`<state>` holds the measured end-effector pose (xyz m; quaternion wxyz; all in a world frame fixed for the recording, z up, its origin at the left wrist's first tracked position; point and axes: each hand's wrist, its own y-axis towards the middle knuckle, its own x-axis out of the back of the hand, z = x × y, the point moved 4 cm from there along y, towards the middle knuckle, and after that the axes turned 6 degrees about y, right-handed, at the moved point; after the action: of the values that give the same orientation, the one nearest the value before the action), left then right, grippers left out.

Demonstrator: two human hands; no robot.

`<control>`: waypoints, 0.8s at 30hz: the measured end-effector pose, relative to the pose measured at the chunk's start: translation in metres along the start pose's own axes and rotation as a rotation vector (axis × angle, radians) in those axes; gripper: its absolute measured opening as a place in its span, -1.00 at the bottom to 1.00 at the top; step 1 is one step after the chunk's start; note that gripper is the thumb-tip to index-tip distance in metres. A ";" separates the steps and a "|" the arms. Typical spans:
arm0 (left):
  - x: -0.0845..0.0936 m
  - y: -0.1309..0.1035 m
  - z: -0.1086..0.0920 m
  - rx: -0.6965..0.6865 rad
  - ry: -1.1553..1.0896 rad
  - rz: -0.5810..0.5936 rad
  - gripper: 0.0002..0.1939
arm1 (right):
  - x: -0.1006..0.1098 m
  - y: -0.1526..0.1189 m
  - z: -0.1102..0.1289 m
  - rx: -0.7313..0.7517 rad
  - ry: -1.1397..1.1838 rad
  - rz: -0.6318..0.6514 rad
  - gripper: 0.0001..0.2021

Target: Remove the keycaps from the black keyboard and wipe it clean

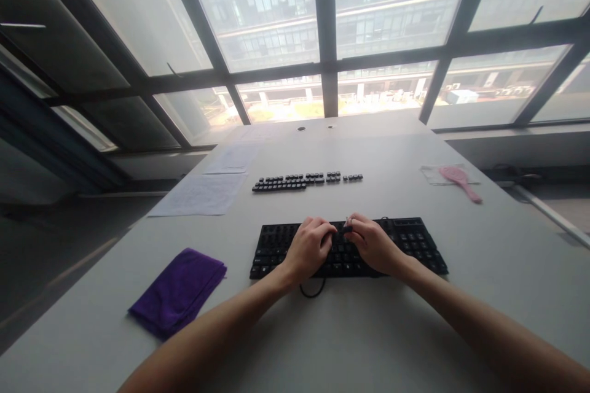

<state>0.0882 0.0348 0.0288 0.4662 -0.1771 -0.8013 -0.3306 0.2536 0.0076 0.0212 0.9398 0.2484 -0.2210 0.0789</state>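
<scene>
A black keyboard (345, 264) lies across the white table in front of me. My left hand (312, 247) rests over its middle with the fingers curled; whatever its fingertips hold, if anything, is hidden. Just to the right, my right hand (371, 243) pinches a small black keycap (347, 229) above the upper part of the keyboard. The two hands are close together, with a narrow gap between their fingertips. Beyond the keyboard, loose black keycaps (281, 184) are laid out in rows. A loop of black cable (313, 293) shows at the keyboard's near edge.
A folded purple cloth (179, 291) lies to the left on the white table (295, 356). Sheets of paper (198, 194) are at the back left. A pink hairbrush (460, 181) rests on a clear bag at the right. Large windows stand behind the table.
</scene>
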 end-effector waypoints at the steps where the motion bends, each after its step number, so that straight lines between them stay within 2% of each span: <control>1: 0.000 0.002 -0.004 -0.015 -0.002 0.014 -0.82 | -0.001 -0.001 0.000 0.006 -0.018 0.011 -0.82; 4: -0.004 0.010 -0.014 -0.081 0.016 0.097 -0.87 | 0.000 -0.004 -0.001 0.004 -0.035 -0.001 -0.81; 7: -0.011 0.017 -0.018 -0.100 0.021 0.154 -0.89 | 0.004 -0.005 -0.007 -0.042 0.018 -0.069 -0.84; 11: -0.019 0.020 -0.014 -0.085 -0.063 0.118 -0.98 | 0.008 -0.004 -0.015 -0.121 0.108 -0.112 -0.88; 17: -0.023 0.014 -0.011 -0.084 -0.159 0.061 -0.92 | 0.013 -0.005 -0.019 -0.210 0.193 -0.177 -0.81; 24: -0.018 0.012 -0.008 -0.059 -0.306 -0.002 -0.87 | 0.015 -0.006 -0.009 -0.086 0.097 -0.230 -0.84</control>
<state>0.1095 0.0384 0.0201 0.3330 -0.2383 -0.8530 -0.3237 0.2715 0.0076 0.0181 0.9619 0.2277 -0.1486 -0.0269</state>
